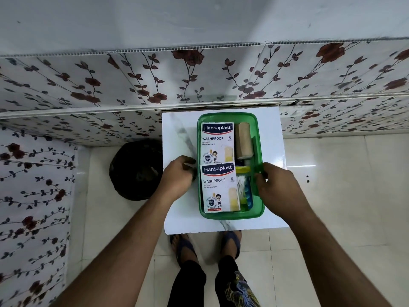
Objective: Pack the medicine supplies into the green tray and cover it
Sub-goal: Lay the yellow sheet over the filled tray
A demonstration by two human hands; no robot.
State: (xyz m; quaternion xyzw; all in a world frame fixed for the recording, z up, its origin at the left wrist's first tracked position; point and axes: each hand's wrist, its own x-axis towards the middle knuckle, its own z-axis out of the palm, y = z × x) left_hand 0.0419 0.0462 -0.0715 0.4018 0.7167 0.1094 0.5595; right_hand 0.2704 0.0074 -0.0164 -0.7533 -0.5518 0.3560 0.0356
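Observation:
The green tray stands on a small white table. Inside lie two Hansaplast plaster boxes, one at the far left and one at the near left. A beige bandage roll lies at the far right, above a yellow-lidded container, a pack of cotton swabs and a blue item. My left hand curls against the tray's left wall. My right hand grips the tray's right rim between thumb and fingers. No lid is visible.
A dark round bag or bin sits on the floor left of the table. Floral-patterned wall panels close off the back and left. My sandalled feet stand just below the table's near edge, on a pale tiled floor.

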